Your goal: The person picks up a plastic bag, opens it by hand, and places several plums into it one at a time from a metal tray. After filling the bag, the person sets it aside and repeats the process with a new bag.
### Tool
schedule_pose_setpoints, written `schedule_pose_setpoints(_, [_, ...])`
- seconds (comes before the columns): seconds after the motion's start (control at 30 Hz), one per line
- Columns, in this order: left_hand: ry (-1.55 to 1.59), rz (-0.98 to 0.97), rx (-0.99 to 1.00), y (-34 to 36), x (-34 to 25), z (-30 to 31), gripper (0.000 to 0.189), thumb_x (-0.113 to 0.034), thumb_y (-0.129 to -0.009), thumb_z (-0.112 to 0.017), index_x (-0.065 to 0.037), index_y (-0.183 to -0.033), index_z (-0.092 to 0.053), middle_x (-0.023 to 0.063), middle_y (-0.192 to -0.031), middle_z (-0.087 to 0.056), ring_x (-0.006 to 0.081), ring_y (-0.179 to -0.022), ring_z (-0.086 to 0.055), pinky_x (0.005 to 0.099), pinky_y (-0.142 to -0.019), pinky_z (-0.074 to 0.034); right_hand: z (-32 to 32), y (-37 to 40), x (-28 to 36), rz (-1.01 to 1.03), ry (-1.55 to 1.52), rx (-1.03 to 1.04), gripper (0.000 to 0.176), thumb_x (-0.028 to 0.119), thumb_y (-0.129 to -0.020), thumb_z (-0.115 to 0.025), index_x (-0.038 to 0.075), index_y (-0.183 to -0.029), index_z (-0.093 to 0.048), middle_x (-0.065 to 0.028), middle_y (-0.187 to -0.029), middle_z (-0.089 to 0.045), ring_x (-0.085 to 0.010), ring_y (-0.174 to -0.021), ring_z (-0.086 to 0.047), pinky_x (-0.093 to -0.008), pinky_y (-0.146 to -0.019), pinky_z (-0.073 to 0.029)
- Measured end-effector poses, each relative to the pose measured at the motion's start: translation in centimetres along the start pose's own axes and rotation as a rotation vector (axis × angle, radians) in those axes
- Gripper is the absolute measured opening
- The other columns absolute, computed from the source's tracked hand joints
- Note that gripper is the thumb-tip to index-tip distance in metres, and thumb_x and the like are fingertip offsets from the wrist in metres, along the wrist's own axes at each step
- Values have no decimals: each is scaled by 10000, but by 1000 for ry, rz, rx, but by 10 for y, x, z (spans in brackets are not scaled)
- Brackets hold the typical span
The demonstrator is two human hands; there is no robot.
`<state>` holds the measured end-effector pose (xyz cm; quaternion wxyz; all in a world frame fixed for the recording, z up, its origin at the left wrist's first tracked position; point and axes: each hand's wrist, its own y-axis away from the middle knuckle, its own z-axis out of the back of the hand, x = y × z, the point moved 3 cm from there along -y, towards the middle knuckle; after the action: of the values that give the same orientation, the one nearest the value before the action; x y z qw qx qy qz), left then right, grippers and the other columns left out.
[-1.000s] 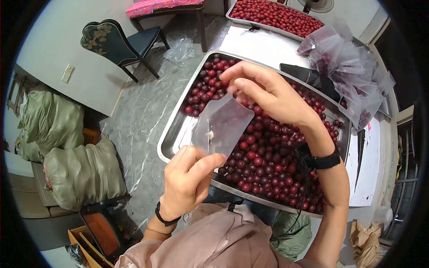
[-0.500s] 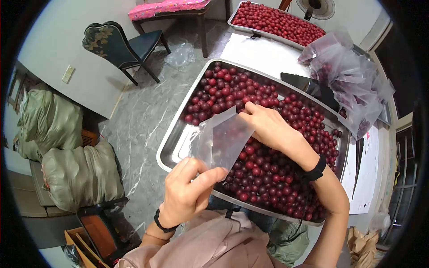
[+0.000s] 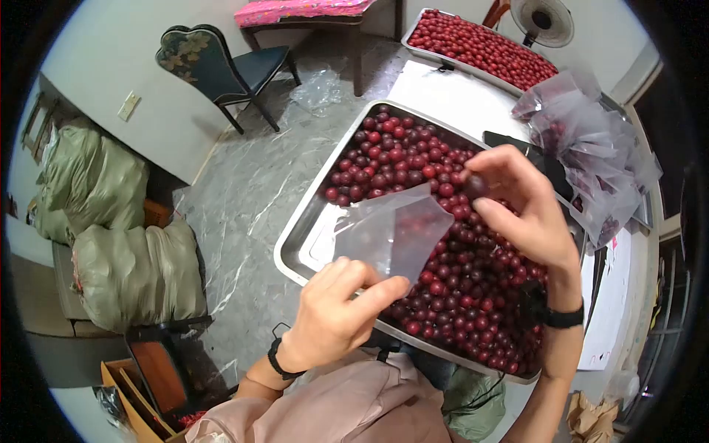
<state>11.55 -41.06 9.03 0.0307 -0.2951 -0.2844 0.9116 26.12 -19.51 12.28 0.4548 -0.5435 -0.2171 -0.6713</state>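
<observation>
A clear plastic bag (image 3: 391, 232) is pinched at its lower edge by my left hand (image 3: 343, 310), over the near left part of a metal tray (image 3: 292, 251). Dark red plums (image 3: 436, 295) fill most of that tray, while bare metal shows at its left end. Above the fruit, my right hand (image 3: 528, 210) is closed on a dark plum (image 3: 476, 186) between thumb and fingers. It is to the right of the bag and apart from it. Whether the bag holds any fruit is hard to tell, since plums show through the film.
A second tray of red plums (image 3: 480, 48) stands at the back beside a fan (image 3: 543, 21). Filled plastic bags (image 3: 591, 140) are heaped on the right. A chair (image 3: 236, 70) and bulky green sacks (image 3: 136, 273) occupy the left.
My right hand has moved right, away from the bag's mouth, and now holds a dark plum. My left hand still grips the bag. The whole view has shifted slightly.
</observation>
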Motion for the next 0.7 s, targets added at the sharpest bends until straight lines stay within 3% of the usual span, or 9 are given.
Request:
schedule_pose_setpoints(0.03, [-15, -8, 14, -1, -2, -2, 359, -4, -735, -663, -130, -1065, -727, 30, -808, -546, 231, -684, -540, 351, -594, -425, -1, 4, 10, 15, -99, 0, 354, 54, -898, -653, -14, -1239, -587, -52, -1169, -624, -133, -1012, -613, -295, -889, -517])
schedule_pose_setpoints(0.07, [6, -8, -2, -2, -4, -3, 424, 51, -679, -692, -114, -1067, -738, 51, -785, -557, 255, -681, -560, 362, -593, -439, -3, 7, 22, -35, -142, 74, 341, 56, -912, -651, -16, -1241, -594, -41, -1169, -626, -125, -1013, -609, -291, -918, -503])
schedule_pose_setpoints(0.17, [-28, 35, 17, -3, -12, -9, 418, 22, -692, -701, -133, -1078, -742, 44, -793, -564, 245, -684, -564, 359, -598, -456, -19, 7, 38, -25, 118, 316, 341, 46, -888, -666, -31, -1214, -601, -100, -1059, -661, -163, -975, -648, -317, -887, -519])
schedule_pose_setpoints(0.23, [-49, 58, -13, -1, -15, -17, 376, -19, -725, -694, -149, -1073, -745, 31, -804, -572, 227, -684, -565, 354, -598, -464, -30, 4, 38, 43, 370, 379, 331, 41, -868, -676, -7, -1188, -606, -181, -1043, -656, -314, -946, -667, -387, -841, -532])
schedule_pose_setpoints(0.33, [-58, 59, -69, -1, -21, -26, 327, -61, -759, -667, -163, -1058, -751, 2, -811, -574, 190, -688, -561, 320, -594, -464, -47, 2, 25, 86, 478, 363, 325, 35, -880, -650, -6, -1198, -601, -209, -1088, -660, -405, -987, -644, -437, -861, -528])
schedule_pose_setpoints(0.5, [-20, 83, -117, -1, -25, -36, 392, -54, -738, -671, -151, -1111, -742, 4, -832, -540, 168, -705, -539, 299, -604, -449, -65, -21, 2, 44, 357, 603, 323, 37, -889, -635, 2, -1209, -600, -210, -1077, -679, -375, -1027, -665, -413, -885, -526])
schedule_pose_setpoints(0.6, [-9, 86, -146, -1, -26, -40, 397, -65, -734, -675, -133, -1121, -734, 12, -844, -525, 168, -719, -530, 289, -612, -441, -79, -33, -16, -252, 190, 778, 313, 88, -911, -657, 9, -1208, -594, -175, -1062, -688, -295, -1006, -678, -392, -885, -520])
schedule_pose_setpoints(0.7, [28, 80, -182, 0, -26, -43, 396, -79, -742, -678, -122, -1133, -723, 17, -851, -504, 169, -741, -523, 285, -617, -431, -99, -39, -40, -137, 191, 820, 321, 106, -911, -669, 21, -1208, -583, -176, -1053, -687, -299, -1002, -677, -392, -883, -520])
